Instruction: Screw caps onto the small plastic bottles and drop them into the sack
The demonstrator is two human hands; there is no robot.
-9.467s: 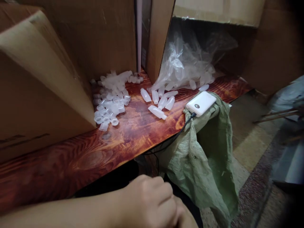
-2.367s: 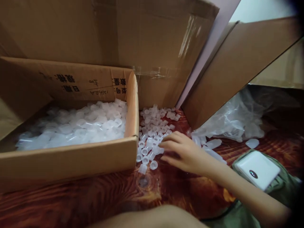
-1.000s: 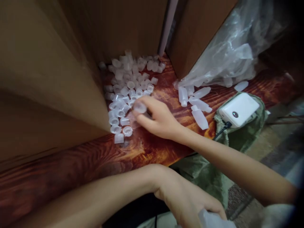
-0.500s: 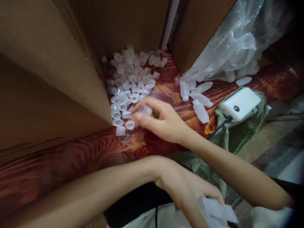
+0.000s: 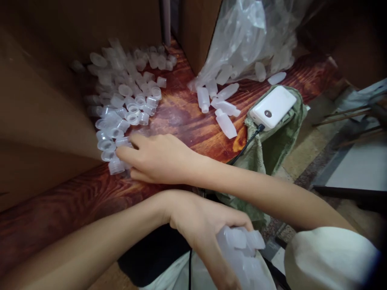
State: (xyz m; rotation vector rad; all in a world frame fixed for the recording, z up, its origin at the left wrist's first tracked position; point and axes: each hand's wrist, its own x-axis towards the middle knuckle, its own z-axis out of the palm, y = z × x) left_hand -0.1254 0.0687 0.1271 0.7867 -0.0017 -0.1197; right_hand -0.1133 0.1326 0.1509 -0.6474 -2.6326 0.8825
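Low at the front, my left hand (image 5: 208, 229) is closed round a bunch of small translucent plastic bottles (image 5: 238, 249). Farther up, my right hand (image 5: 157, 157) reaches left across the tabletop to the near edge of a pile of clear plastic caps (image 5: 133, 108). Its fingers are bent down with a clear cap between them, largely hidden by the hand. Several caps touch or lie right beside the fingertips, some upright and others on their sides.
Loose translucent bottles (image 5: 226, 124) lie right of the caps, by a clear plastic bag (image 5: 242, 36) of more bottles. A white power bank (image 5: 273, 107) with a black cable rests on green cloth (image 5: 290, 133). Cardboard boxes (image 5: 39, 104) stand left and behind on the reddish wooden table (image 5: 178, 108).
The view has swung right, so the table's contents sit farther left. My right hand has lowered onto the caps at the pile's near edge. My left hand still holds the bottles.
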